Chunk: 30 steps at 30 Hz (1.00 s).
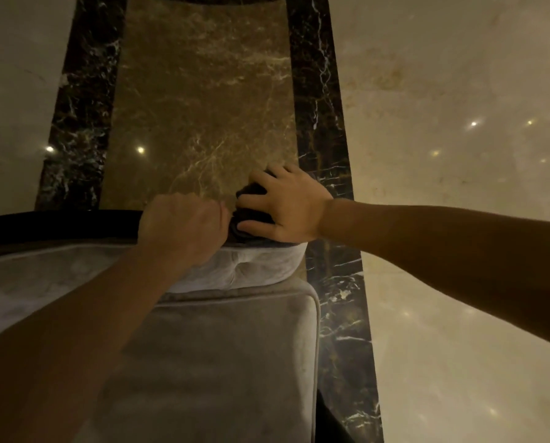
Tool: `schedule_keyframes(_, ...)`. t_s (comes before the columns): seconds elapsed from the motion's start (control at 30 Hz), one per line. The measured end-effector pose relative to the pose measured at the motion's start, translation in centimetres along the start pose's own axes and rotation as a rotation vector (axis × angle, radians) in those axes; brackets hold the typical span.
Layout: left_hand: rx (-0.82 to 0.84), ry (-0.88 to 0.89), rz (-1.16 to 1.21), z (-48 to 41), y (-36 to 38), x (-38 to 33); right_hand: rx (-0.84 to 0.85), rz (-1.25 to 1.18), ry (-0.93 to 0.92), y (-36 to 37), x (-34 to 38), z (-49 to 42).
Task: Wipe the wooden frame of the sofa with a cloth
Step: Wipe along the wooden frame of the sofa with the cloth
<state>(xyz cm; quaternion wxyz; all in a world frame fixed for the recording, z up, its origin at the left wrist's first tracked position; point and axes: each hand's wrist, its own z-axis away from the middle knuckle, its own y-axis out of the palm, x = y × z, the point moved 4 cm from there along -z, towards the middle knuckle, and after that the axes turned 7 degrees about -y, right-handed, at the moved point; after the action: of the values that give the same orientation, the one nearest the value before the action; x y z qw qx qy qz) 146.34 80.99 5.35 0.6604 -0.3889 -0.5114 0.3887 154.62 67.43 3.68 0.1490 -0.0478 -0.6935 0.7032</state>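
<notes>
The sofa's dark wooden frame (59, 223) runs as a curved rail along the top of the pale tufted backrest (43, 276). At the rail's right end lies a dark bunched cloth (249, 215). My right hand (286, 203) is spread flat over the cloth, pressing it on the frame's end. My left hand (181, 225) is closed in a fist around the rail just left of the cloth, touching it. Most of the cloth is hidden under my right hand.
A grey seat cushion (235, 362) lies below the backrest. Beyond the sofa is a glossy marble floor: a brown panel (203, 91), black veined bands (318, 91) and cream slabs (443, 91) with light reflections.
</notes>
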Motion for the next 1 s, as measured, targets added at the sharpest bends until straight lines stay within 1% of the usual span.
schedule_keyframes(0.07,0.016,-0.052,0.046,0.0,-0.4,0.1,0.003,-0.016,-0.066,-0.6,-0.1,-1.5)
schedule_keyframes(0.13,0.007,-0.159,0.135,-0.4,-0.7,0.6,0.002,-0.007,-0.069,-0.9,-0.4,-2.6)
schedule_keyframes(0.2,0.018,-0.216,0.167,-0.6,-0.6,0.9,-0.027,-0.02,0.017,-0.6,-0.5,-3.3)
schedule_keyframes(0.3,0.078,-0.193,0.095,-0.3,-0.5,0.7,-0.133,-0.049,0.296,-0.4,-0.6,-3.7)
schedule_keyframes(0.37,0.116,-0.176,0.115,-0.1,-0.8,0.4,-0.142,0.021,0.425,-0.4,0.2,-3.6)
schedule_keyframes(0.43,0.124,-0.256,0.199,0.5,-1.5,0.2,-0.13,0.085,0.44,-0.8,1.7,-2.9)
schedule_keyframes(0.5,0.091,-0.377,0.305,1.5,-2.3,-0.4,-0.123,0.167,0.404,-1.1,2.8,-2.1)
schedule_keyframes(0.57,0.091,-0.42,0.429,4.0,-3.0,-2.4,-0.042,0.216,0.429,-1.1,4.0,-1.2)
schedule_keyframes(0.6,0.103,-0.415,0.529,5.0,-3.1,-3.7,0.012,0.207,0.481,-0.8,4.2,-0.6)
schedule_keyframes(0.63,0.112,-0.429,0.651,6.8,-3.4,-4.7,0.056,0.169,0.539,-0.9,5.1,0.1)
schedule_keyframes(0.67,0.131,-0.48,0.797,8.5,-3.6,-5.6,0.1,0.131,0.577,-1.1,5.8,0.7)
schedule_keyframes(0.7,0.166,-0.584,0.977,10.3,-3.8,-5.9,0.186,0.077,0.582,-1.5,6.6,1.4)
schedule_keyframes(0.77,0.272,-0.882,1.322,14.6,-4.4,-6.4,0.413,-0.022,0.469,-2.3,9.2,2.9)
schedule_keyframes(0.8,0.341,-1.022,1.436,17.0,-4.6,-7.0,0.561,-0.117,0.416,-2.7,10.9,4.1)
schedule_keyframes(0.83,0.396,-1.137,1.535,19.1,-4.8,-7.7,0.672,-0.259,0.396,-3.1,12.9,5.3)
schedule_keyframes(0.87,0.429,-1.23,1.642,22.0,-5.4,-8.9,0.692,-0.424,0.399,-3.5,15.8,6.6)
schedule_keyframes(0.93,0.441,-1.346,1.829,27.3,-7.1,-11.3,0.563,-0.778,0.486,-4.6,21.3,8.8)
schedule_keyframes(0.97,0.421,-1.414,1.896,30.7,-8.2,-12.4,0.534,-0.929,0.522,-5.0,24.6,9.9)
schedule_keyframes(1.0,0.386,-1.478,1.97,34.2,-9.1,-13.6,0.553,-1.057,0.55,-5.4,27.9,11.3)
